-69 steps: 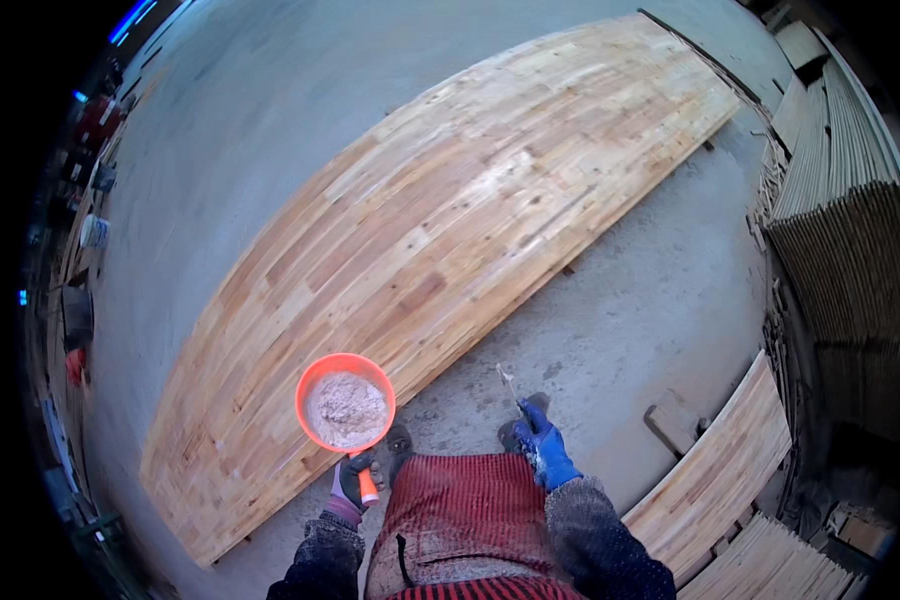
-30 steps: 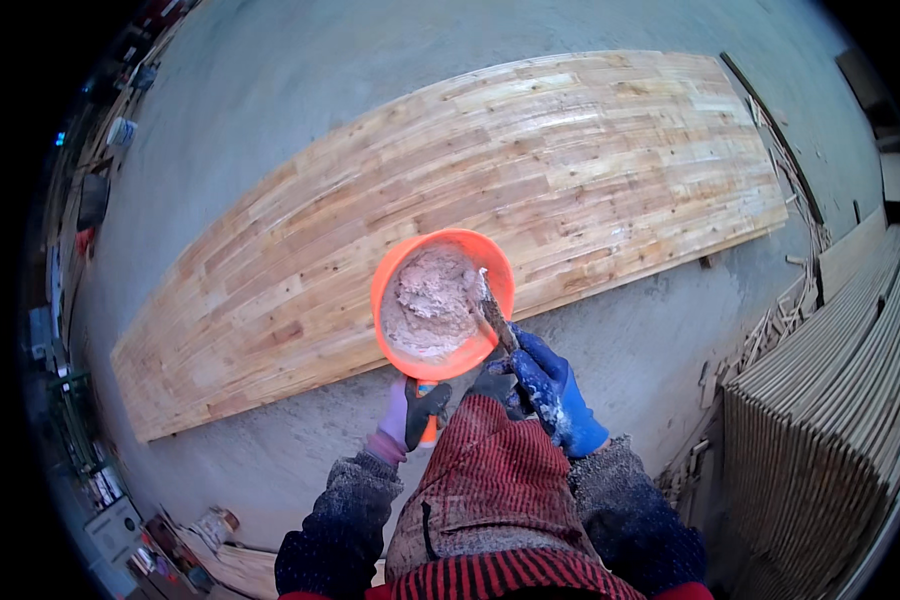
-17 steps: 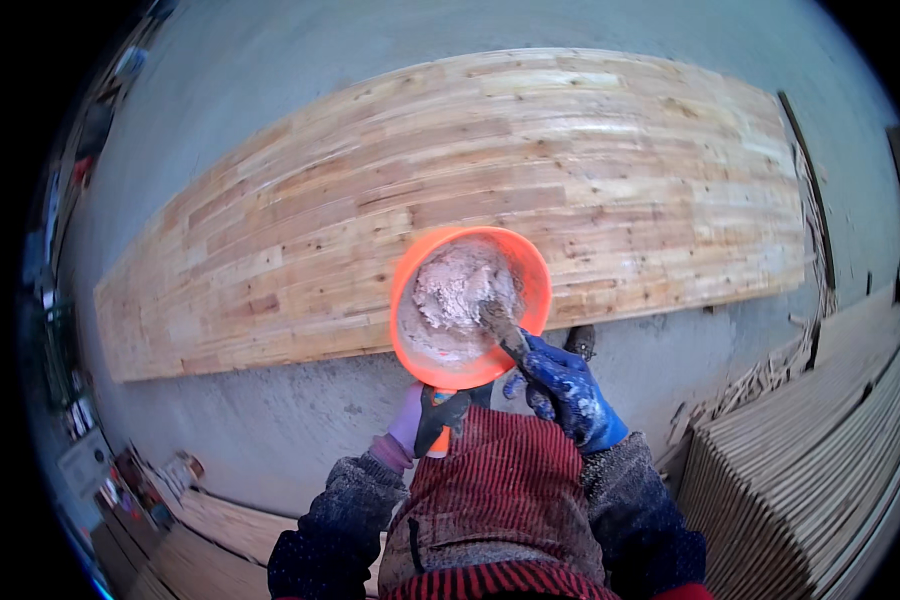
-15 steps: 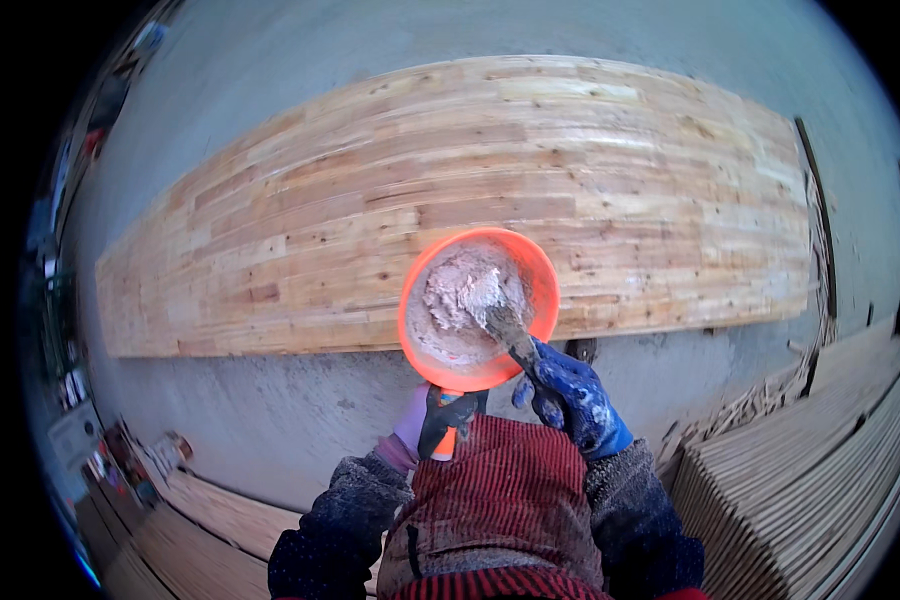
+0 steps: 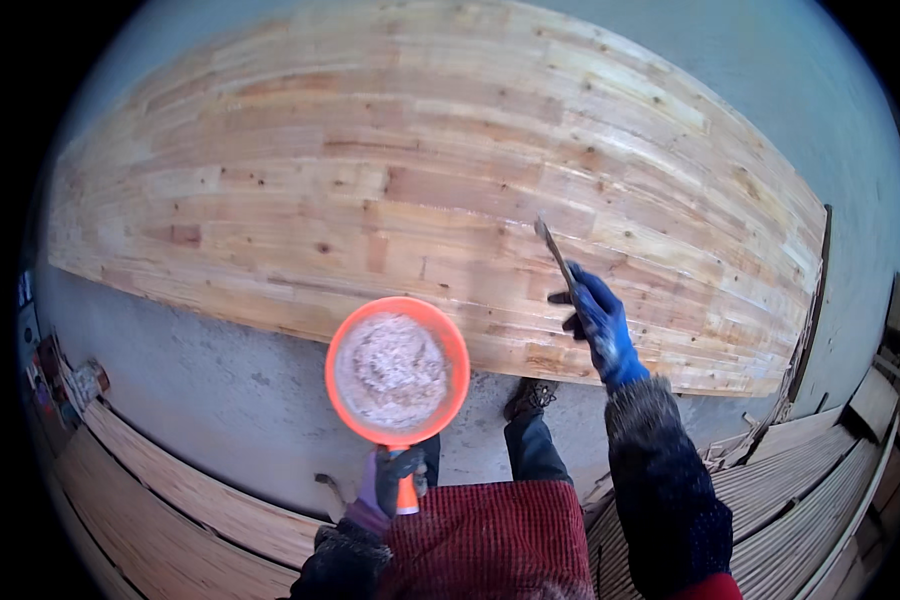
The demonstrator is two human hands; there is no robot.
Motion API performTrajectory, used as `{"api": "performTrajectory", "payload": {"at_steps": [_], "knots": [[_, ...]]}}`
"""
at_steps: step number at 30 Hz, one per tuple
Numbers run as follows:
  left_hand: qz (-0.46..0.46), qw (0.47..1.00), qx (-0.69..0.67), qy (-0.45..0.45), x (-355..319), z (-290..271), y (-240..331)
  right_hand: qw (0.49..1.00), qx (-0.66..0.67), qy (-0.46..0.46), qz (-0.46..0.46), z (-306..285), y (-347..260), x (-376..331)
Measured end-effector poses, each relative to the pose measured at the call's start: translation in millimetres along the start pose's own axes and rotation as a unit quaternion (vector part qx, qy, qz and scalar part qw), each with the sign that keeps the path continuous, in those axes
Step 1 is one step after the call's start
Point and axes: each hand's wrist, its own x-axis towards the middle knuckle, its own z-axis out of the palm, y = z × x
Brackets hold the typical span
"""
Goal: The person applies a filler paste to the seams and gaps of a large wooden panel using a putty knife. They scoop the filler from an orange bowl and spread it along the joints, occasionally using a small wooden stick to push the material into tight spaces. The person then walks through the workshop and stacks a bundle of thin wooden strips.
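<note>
Jointed wood panel point(image 5: 420, 200) lying on grey concrete floor point(image 5: 210, 390).
We grip: left hand point(image 5: 395, 480), orange bowl point(image 5: 398, 370) handle, near; right hand point(image 5: 595, 320), putty knife point(image 5: 555, 255), over panel.

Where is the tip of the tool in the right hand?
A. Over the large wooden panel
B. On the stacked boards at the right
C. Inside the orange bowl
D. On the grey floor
A: the right hand in a blue glove holds the thin tool out over the large wooden panel, away from the orange bowl that the left hand holds by its handle.
</note>
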Motion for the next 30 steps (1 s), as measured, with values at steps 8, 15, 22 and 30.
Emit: {"api": "performTrajectory", "payload": {"at_steps": [8,15,22,30], "knots": [[0.007,0.998,-0.034,0.047,30,-70,-1,0.816,-0.502,0.140,-0.252,56,67,151],[-0.006,0.997,-0.074,0.034,35,-92,-3,0.746,-0.662,0.067,-0.024,97,55,155],[0.011,0.998,-0.064,0.021,24,-62,17,0.723,-0.680,0.054,-0.107,89,-31,174],[0.021,0.998,-0.067,-0.002,18,-66,7,0.727,-0.681,0.006,-0.088,91,-21,151]]}}
